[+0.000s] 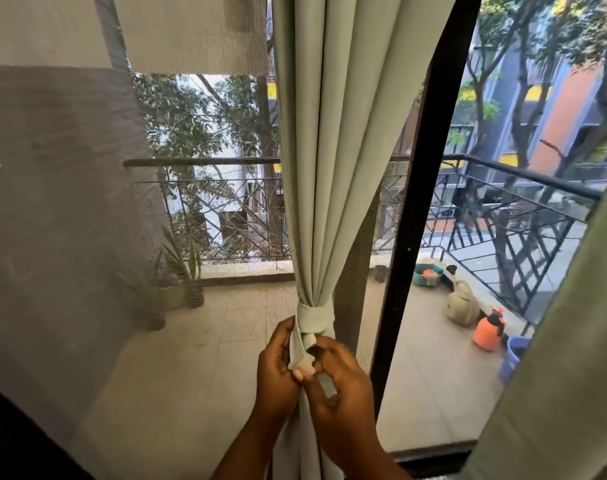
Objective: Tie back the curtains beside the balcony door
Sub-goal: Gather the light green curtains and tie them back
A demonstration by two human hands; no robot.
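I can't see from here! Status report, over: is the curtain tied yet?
Left hand and right hand both pinching the tie-back ends. Band already wrapped round the gathered curtain. Fastening not finished. Nothing in the way.

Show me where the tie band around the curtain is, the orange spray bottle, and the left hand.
tie band (315,316): head view, on the wrapped strip around the gathered curtain.
orange spray bottle (486,333): head view, on its orange body.
left hand (276,365): head view, on the hand's back.

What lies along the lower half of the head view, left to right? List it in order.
potted plants → left hand → right hand → black door frame → beige watering can → orange spray bottle → blue bucket
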